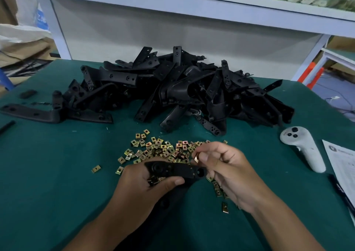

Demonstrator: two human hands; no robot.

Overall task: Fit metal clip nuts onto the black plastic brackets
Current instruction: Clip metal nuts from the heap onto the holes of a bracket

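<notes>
Both hands work low over the green table (57,183), close to the person. Left hand (140,185) grips a black plastic bracket (176,171) from beneath, thumb curled over its near edge, so that the bracket's holed end points right. Right hand (224,166) pinches a single metal clip nut (196,159) between thumb and forefinger, just above that end and not yet on it. A few more nuts seem to be tucked into the left palm under the bracket.

Loose clip nuts (159,149) lie scattered on the table just behind the hands, with some strays nearer the right wrist. Farther back sits a large heap of brackets (172,89). To the right lie a white handheld controller (301,147) and a printed sheet (343,166).

The step in hand looks like seating one nut on the held bracket. Next, the nut's open side probably has to be turned toward the bracket's edge and slid on until its threaded hole lines up with the hole in the plastic; a skewed entry could jam or spring off.
</notes>
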